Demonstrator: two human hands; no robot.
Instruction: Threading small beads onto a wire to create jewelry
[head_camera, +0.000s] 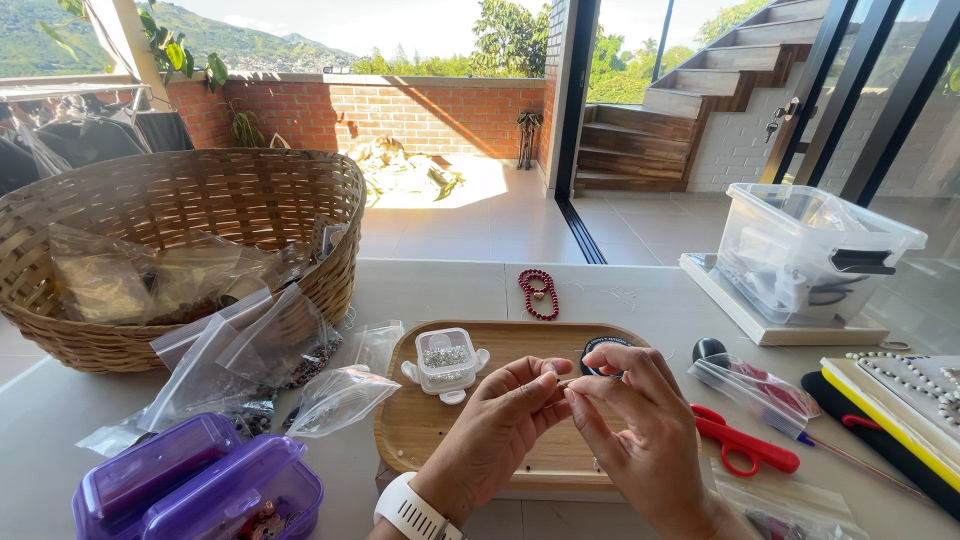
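Beads and a thin thread are what both hands work on, but the piece pinched between the fingertips is too small to see clearly; it sits above the wooden tray (420, 425), in the middle of the desk (600, 290). The left hand (500, 425) has its thumb and index finger pressed together on this tiny piece, and the right hand (630, 415) pinches the other side, the two hands touching at the fingertips.

I think the main risk is a slip: if one pinch loosens, the small piece can fall on the tray, roll and go over its low edge. The small clear box (446, 362) of silvery beads stands just beside the left hand, so a wide move of the wrist can tip it. The red scissors (740, 440) lie near the right forearm and can be pushed. The plastic bags (250, 365) near the basket (180, 200) are loose too.
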